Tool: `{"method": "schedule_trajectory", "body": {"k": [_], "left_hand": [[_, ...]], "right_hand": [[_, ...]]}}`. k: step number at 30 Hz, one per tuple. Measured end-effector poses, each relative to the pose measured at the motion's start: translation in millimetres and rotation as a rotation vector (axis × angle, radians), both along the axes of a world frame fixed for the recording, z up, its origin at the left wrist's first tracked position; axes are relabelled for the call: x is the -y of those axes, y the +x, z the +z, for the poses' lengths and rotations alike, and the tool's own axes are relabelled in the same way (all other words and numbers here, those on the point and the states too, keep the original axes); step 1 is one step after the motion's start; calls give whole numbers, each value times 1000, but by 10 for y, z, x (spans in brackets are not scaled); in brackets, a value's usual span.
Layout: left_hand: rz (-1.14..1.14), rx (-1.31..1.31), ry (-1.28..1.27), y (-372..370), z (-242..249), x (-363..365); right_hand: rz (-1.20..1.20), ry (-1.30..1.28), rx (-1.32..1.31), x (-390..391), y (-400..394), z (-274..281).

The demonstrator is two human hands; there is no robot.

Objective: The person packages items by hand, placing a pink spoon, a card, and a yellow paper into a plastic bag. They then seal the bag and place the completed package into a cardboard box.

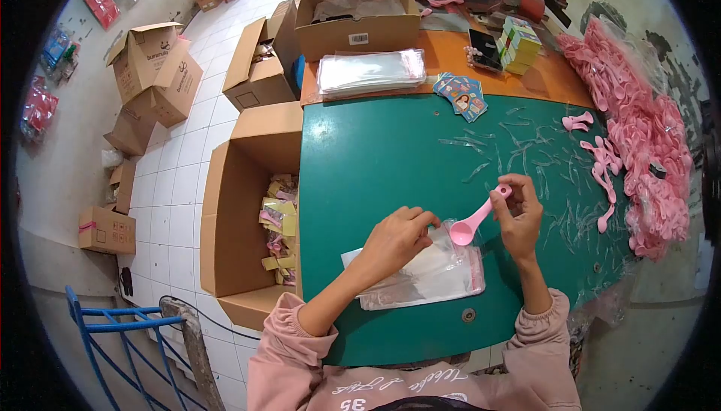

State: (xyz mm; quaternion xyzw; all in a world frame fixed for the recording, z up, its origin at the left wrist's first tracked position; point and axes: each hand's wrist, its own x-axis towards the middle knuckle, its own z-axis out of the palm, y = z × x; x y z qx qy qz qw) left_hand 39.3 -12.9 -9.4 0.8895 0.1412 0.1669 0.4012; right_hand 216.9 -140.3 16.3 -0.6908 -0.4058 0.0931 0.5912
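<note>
My right hand (520, 216) pinches the handle end of a pink spoon (466, 231), whose round bowl points down and left over clear plastic bags (428, 280). Just left of that bowl, my left hand (398, 242) hovers over the bags with its fingers curled together; whether anything thin is between them is too small to tell. The bags lie stacked on the green tabletop (360, 163) near its front edge.
Pink spoons are heaped (638, 141) along the right edge, with loose ones (601, 167) beside them. Clear strips litter the green surface. Cards (462, 96) and more bags (372, 73) lie at the back. An open carton (225, 223) with packed items stands left.
</note>
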Motion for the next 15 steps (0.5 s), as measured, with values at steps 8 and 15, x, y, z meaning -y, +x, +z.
{"method": "schedule_trajectory", "body": {"k": [8, 15], "left_hand": [[74, -112, -107, -46, 109, -88], [40, 60, -728, -50, 47, -210]], "right_hand": [[18, -122, 278, -13, -60, -9], [-69, 50, 86, 8, -72, -24]]}}
